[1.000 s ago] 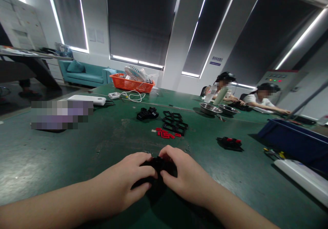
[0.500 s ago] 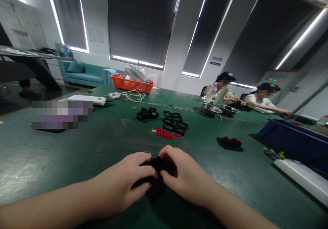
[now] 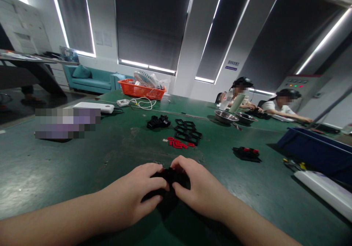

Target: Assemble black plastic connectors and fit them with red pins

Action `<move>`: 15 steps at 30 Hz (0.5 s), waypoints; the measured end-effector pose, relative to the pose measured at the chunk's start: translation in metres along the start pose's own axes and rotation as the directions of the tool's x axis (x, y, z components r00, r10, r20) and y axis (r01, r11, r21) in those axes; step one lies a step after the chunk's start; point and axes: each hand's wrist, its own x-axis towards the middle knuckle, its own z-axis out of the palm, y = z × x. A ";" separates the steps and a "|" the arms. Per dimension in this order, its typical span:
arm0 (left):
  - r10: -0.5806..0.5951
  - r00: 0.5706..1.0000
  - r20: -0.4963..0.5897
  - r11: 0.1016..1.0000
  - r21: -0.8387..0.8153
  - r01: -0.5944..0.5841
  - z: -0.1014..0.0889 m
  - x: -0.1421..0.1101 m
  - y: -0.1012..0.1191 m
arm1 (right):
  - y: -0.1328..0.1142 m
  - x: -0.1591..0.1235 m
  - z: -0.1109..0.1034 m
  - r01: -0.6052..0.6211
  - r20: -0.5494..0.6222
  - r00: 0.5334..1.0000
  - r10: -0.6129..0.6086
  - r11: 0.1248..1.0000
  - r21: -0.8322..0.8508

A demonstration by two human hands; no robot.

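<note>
Both of my hands close round a dark black plastic part point(image 3: 168, 173) low over the near side of the green table point(image 3: 115, 158). My left hand point(image 3: 140, 189) grips its left side, and my right hand point(image 3: 196, 183) grips its right side with curled fingers. Much of the part is hidden by my fingers and shadow, so its shape is unclear. Just beyond my hands lie several small red plastic pieces point(image 3: 177, 143). Behind these are black rectangular frames point(image 3: 188, 130) and a heap of black plastic parts point(image 3: 158, 122).
To the right sits a black part with red pieces point(image 3: 246, 153), near a blue bin point(image 3: 316, 149) and a long white object point(image 3: 324, 193). Metal bowls point(image 3: 226, 117) stand farther back, with two people beyond. An orange basket point(image 3: 141, 91) and white cable point(image 3: 144, 103) are at the far left.
</note>
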 end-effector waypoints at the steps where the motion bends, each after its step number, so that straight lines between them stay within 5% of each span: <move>1: 0.001 1.000 -0.005 1.000 0.001 -0.001 0.000 0.000 0.000 | 0.000 0.000 0.000 -0.001 0.001 1.000 0.001 1.000 0.000; 15: 0.016 1.000 -0.011 0.999 0.029 -0.015 0.003 -0.001 -0.003 | 0.000 -0.002 -0.008 0.018 0.051 0.999 -0.017 1.000 -0.018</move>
